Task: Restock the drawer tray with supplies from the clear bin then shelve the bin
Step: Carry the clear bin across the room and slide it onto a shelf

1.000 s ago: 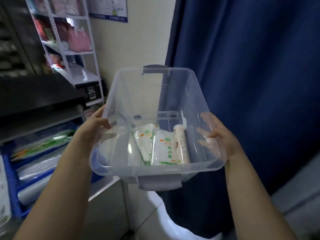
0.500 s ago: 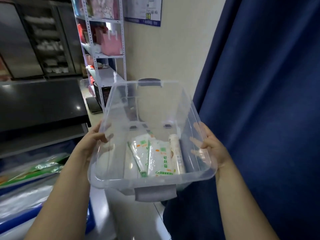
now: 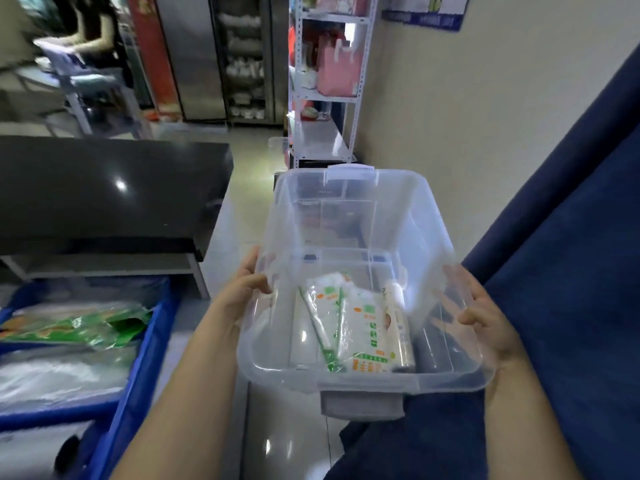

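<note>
Blue plastic is framing the far left, where the drawer tray (image 3: pixel 138 355) is sitting open with clear bags and a crumpled green packet (image 3: pixel 83 329) lying in it, its right wall standing just beside the person's left forearm. Behind it a black countertop (image 3: pixel 110 192) is jutting out, its right end stopping short of a strip of pale glossy floor (image 3: pixel 242 174) that is running back towards a white metal shelf rack (image 3: pixel 329 81) against the wall. Moving across, the left hand (image 3: pixel 247 289) is gripping the left rim of the clear bin (image 3: pixel 349 377), thumb hooked inside and fingers wrapped outside. That bin is hanging in the air over the floor, tipped slightly towards the person, a grey latch at its near end and another at its far end. Inside, white packets with green and orange print (image 3: pixel 356 327) are lying at the near end, a white tube (image 3: pixel 398 323) touching their right side. Its right wall is being clamped by the right hand (image 3: pixel 485 320), fingers spread against the plastic. Dark blue curtain (image 3: pixel 571 271) is crowding the right side, close against that hand.
</note>
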A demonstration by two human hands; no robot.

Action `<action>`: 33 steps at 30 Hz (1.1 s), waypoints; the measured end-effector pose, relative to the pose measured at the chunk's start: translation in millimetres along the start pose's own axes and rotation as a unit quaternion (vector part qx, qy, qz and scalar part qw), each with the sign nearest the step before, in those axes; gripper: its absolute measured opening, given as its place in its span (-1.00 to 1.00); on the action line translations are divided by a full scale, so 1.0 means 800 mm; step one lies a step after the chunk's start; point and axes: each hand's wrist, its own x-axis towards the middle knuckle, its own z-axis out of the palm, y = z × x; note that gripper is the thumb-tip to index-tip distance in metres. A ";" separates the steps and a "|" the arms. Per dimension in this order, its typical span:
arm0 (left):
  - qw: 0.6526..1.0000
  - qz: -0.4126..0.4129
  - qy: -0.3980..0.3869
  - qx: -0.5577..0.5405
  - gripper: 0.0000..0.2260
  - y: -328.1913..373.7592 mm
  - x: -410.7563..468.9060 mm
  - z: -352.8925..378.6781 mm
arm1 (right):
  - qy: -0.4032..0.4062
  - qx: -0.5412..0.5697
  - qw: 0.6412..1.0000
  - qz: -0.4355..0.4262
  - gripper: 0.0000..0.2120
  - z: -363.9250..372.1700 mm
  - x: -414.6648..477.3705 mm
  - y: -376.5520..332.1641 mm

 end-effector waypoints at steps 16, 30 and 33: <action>0.996 -0.001 0.093 0.003 -0.18 -0.039 0.190 0.005 | -0.072 0.044 0.992 0.094 -0.20 -0.088 0.270 0.071; 0.994 -0.033 0.085 -0.068 -0.30 0.069 0.578 -0.039 | -0.080 0.087 0.988 0.094 -0.28 -0.071 0.655 0.074; 0.991 -0.035 0.104 -0.073 -0.25 0.080 0.642 -0.040 | -0.098 0.117 0.983 0.104 -0.27 -0.075 0.724 0.072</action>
